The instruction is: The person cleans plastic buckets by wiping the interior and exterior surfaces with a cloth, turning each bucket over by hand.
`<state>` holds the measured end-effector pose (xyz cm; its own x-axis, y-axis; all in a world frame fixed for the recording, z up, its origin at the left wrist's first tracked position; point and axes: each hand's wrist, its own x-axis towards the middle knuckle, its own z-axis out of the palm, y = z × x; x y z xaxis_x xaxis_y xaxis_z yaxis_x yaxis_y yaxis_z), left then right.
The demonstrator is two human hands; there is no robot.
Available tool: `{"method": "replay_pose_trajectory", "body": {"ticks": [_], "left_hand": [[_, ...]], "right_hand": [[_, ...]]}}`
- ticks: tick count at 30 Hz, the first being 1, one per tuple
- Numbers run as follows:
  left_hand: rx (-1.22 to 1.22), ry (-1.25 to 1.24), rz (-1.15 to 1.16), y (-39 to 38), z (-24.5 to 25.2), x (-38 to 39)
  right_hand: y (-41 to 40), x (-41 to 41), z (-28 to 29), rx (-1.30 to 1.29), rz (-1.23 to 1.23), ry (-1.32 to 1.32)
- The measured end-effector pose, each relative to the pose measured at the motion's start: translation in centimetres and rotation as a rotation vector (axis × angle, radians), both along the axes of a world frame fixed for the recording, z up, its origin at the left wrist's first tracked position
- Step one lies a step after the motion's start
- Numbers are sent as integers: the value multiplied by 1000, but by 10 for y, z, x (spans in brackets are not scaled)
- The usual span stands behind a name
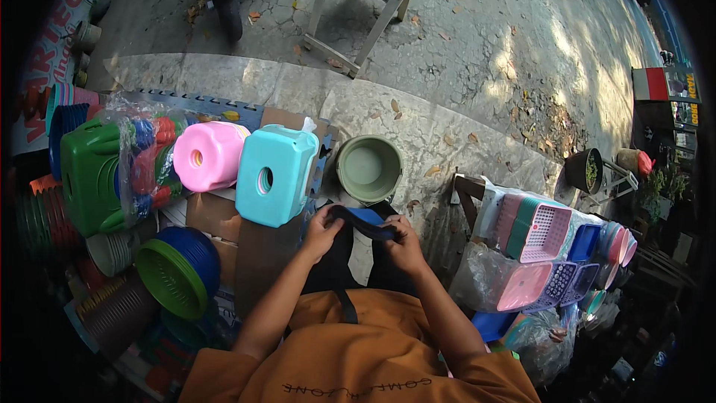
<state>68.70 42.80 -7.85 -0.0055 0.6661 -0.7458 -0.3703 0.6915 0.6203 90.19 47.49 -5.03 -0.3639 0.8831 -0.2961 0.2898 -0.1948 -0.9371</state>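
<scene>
Between my two hands is a dark, curved, flexible piece [362,226] with a blue part showing behind it; I cannot tell exactly what it is. My left hand [323,237] pinches its left end, thumb on the near side. At the other end, my right hand [404,246] grips it with fingers curled. The piece hangs over my dark-trousered legs, in front of an orange-brown shirt. Just beyond it, a grey-green plastic bucket [370,166] stands upright on the concrete, with nothing visible inside.
Left of me are turquoise [279,173] and pink [210,157] plastic stools, a green stool [89,179] and stacked basins [173,274]. Plastic baskets [545,229] fill the right side. Ahead stand a wooden frame [363,11] and a vehicle wheel [226,14].
</scene>
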Motion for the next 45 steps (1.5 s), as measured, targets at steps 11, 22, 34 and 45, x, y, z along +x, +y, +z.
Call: {"method": "replay_pose_trajectory", "body": {"ticks": [11, 22, 34, 45], "left_hand": [[-431, -667, 529, 72, -76, 52], [-365, -546, 527, 66, -189, 103], [-261, 1023, -31, 64, -259, 70], [-536, 963, 17, 98, -297, 41]], "right_hand": [[31, 4, -22, 8, -197, -511], [86, 25, -188, -1218, -880, 691], [104, 50, -296, -446, -113, -356], [102, 56, -327, -452, -224, -624]]}}
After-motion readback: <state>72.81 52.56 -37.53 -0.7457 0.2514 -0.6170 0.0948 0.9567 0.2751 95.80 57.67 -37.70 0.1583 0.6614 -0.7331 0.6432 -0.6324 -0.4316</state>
